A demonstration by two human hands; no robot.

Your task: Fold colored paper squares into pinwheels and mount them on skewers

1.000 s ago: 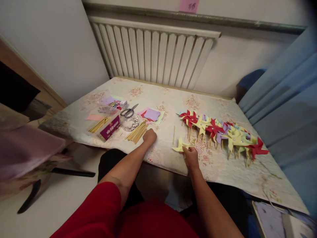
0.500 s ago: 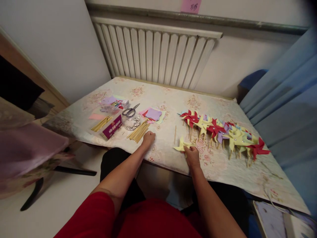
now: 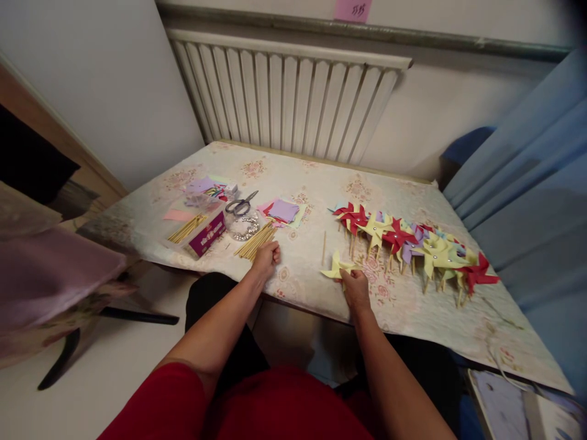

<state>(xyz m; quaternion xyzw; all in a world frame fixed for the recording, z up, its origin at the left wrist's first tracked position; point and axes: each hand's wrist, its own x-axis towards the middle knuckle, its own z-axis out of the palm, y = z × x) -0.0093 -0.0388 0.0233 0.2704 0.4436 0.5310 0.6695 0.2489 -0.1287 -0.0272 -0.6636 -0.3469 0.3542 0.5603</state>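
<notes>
My left hand (image 3: 266, 255) rests curled on the table at the near end of a loose bundle of wooden sticks (image 3: 255, 242), its fingers closed over the stick ends. My right hand (image 3: 354, 285) pinches the edge of a pale yellow paper pinwheel (image 3: 337, 267) lying flat near the table's front edge. A single wooden stick (image 3: 323, 247) lies between my two hands. A long row of finished red, yellow and purple pinwheels on sticks (image 3: 415, 244) stretches to the right.
The table wears a floral cloth (image 3: 293, 177). On the left are scissors (image 3: 242, 203), a stack of coloured paper squares (image 3: 282, 211), a heap of shiny pins (image 3: 243, 229) and a box with sticks (image 3: 197, 232). A radiator (image 3: 284, 91) stands behind, a blue curtain (image 3: 532, 189) on the right.
My left hand has slid left along the table onto the near end of the stick bundle. My right hand and the yellow pinwheel have stayed in place.
</notes>
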